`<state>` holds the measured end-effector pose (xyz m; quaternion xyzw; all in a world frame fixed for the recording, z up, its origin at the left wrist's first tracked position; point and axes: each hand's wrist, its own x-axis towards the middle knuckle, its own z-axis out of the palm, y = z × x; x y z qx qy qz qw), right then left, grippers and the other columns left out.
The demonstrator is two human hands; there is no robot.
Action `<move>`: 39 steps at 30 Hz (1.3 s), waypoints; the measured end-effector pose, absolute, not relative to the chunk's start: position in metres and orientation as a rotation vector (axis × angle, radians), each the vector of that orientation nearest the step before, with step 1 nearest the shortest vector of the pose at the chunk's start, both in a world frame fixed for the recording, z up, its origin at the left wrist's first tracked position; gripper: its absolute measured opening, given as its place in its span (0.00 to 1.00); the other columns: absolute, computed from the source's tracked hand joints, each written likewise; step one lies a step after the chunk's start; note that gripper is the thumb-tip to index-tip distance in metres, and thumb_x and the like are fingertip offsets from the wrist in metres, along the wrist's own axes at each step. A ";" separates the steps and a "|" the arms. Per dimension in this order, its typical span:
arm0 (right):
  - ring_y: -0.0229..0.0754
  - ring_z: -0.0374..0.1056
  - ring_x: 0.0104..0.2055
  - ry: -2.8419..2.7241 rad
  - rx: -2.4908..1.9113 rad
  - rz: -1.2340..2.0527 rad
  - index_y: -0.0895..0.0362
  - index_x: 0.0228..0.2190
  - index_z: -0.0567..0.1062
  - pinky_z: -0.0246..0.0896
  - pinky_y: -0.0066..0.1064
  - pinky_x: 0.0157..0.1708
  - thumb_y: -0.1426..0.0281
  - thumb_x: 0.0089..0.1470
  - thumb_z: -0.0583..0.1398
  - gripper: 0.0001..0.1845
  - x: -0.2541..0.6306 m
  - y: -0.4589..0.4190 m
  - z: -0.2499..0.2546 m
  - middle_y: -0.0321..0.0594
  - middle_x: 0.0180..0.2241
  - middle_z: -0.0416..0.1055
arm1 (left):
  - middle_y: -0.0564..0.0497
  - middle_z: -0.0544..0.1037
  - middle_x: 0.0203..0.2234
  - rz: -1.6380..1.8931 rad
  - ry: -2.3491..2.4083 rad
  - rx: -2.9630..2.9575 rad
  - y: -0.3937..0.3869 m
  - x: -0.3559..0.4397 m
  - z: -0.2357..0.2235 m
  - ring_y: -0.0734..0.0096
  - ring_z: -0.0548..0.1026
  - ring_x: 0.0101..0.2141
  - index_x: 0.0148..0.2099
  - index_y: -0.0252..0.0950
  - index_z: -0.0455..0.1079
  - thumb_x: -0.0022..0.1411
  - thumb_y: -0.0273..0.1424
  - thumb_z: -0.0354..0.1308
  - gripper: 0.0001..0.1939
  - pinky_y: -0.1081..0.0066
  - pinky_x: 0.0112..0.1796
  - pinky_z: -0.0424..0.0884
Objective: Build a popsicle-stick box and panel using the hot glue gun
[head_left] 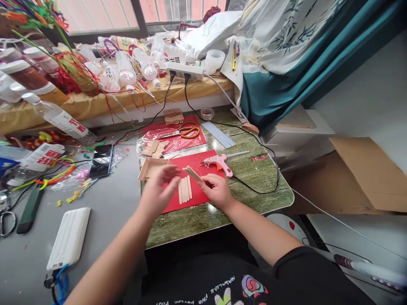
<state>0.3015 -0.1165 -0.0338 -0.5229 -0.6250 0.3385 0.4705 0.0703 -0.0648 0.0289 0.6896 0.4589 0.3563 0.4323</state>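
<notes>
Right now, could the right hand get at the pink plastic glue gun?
Probably yes: the right hand is just on the near side of the pink plastic glue gun, with nothing visible between them, though the pale flat wooden sticks it holds may hinder gripping.

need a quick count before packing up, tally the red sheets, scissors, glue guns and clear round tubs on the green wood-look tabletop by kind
Red sheets: 2
Scissors: 1
Glue gun: 1
Clear round tub: 1
Total: 5
</notes>
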 end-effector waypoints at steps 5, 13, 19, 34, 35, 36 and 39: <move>0.49 0.75 0.40 -1.807 -1.045 0.894 0.52 0.45 0.84 0.70 0.41 0.46 0.59 0.69 0.59 0.16 0.301 -0.123 -0.037 0.47 0.38 0.80 | 0.42 0.79 0.59 0.801 0.994 1.540 -0.115 0.104 -0.005 0.53 0.76 0.61 0.62 0.40 0.73 0.71 0.42 0.59 0.22 0.53 0.62 0.71; 0.47 0.75 0.39 -1.887 -0.992 0.934 0.52 0.40 0.84 0.69 0.38 0.45 0.60 0.69 0.60 0.14 0.280 -0.149 -0.029 0.45 0.36 0.81 | 0.43 0.81 0.56 0.773 1.074 1.256 -0.148 0.074 -0.015 0.51 0.78 0.59 0.55 0.40 0.79 0.71 0.45 0.60 0.18 0.51 0.62 0.72; 0.43 0.71 0.34 -1.792 -1.129 1.025 0.53 0.33 0.83 0.66 0.34 0.38 0.56 0.68 0.62 0.17 0.268 -0.158 -0.031 0.40 0.31 0.77 | 0.41 0.84 0.50 0.813 1.226 0.998 -0.157 0.069 -0.032 0.49 0.81 0.54 0.53 0.37 0.80 0.66 0.47 0.66 0.22 0.50 0.57 0.77; 0.40 0.63 0.28 -1.821 -1.503 0.818 0.53 0.24 0.68 0.53 0.34 0.32 0.63 0.73 0.55 0.23 0.304 -0.151 -0.019 0.36 0.25 0.65 | 0.51 0.82 0.33 0.597 1.344 1.491 -0.140 0.042 -0.014 0.61 0.80 0.35 0.47 0.44 0.77 0.72 0.46 0.58 0.14 0.61 0.41 0.78; 0.40 0.62 0.28 -1.807 -1.572 0.806 0.53 0.23 0.68 0.51 0.34 0.30 0.62 0.72 0.55 0.23 0.305 -0.147 -0.019 0.36 0.24 0.65 | 0.51 0.81 0.32 0.601 1.307 1.450 -0.137 0.041 -0.016 0.63 0.79 0.33 0.48 0.43 0.76 0.72 0.46 0.57 0.14 0.63 0.39 0.77; 0.39 0.61 0.27 -1.823 -1.628 0.792 0.53 0.23 0.67 0.49 0.35 0.29 0.62 0.72 0.56 0.23 0.305 -0.143 -0.021 0.36 0.24 0.65 | 0.52 0.80 0.32 0.614 1.270 1.391 -0.135 0.040 -0.019 0.65 0.78 0.31 0.50 0.43 0.75 0.72 0.46 0.57 0.14 0.64 0.38 0.76; 0.40 0.59 0.25 -1.967 -1.774 0.726 0.54 0.21 0.68 0.42 0.36 0.27 0.62 0.70 0.59 0.24 0.299 -0.134 -0.028 0.38 0.23 0.66 | 0.53 0.78 0.31 0.699 1.229 1.193 -0.133 0.043 -0.028 0.70 0.75 0.27 0.56 0.41 0.71 0.72 0.46 0.58 0.18 0.68 0.32 0.74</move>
